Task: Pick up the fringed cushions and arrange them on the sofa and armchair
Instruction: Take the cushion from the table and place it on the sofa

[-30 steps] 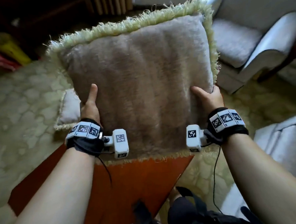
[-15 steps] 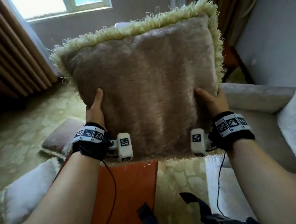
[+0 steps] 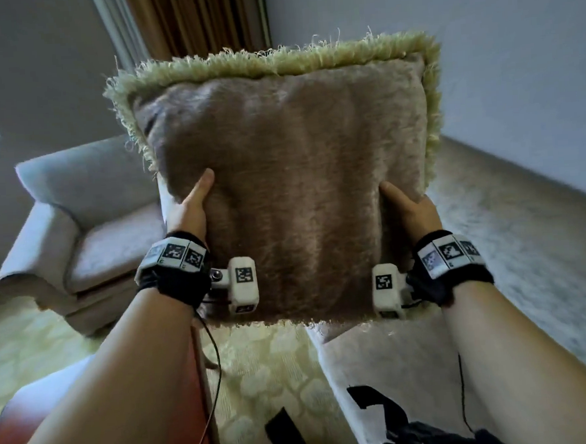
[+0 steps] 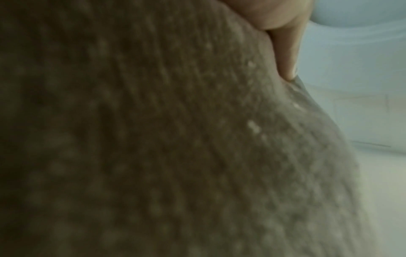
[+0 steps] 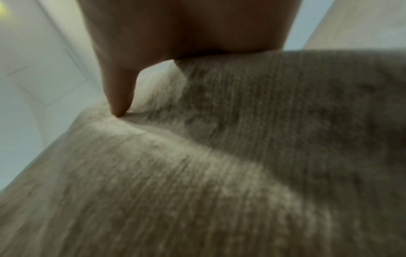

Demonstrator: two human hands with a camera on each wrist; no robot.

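Both hands are gripping the fringed cushion [image 3: 293, 187] upright in the air, the left hand [image 3: 190, 212] at its 8 o'clock edge, the right hand [image 3: 412, 211] at 4 o'clock, with the armchair [image 3: 79, 235] at 9 o'clock and the sofa [image 3: 526, 242] at 3 o'clock.

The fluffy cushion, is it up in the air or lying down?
Up in the air: the cushion is held upright between the left hand and right hand.

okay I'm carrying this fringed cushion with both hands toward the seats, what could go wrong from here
The cushion, gripped by the left hand and right hand, hides most of what lies ahead, so you might bump the armchair. The wrist cables hang loose and could snag on the orange table.
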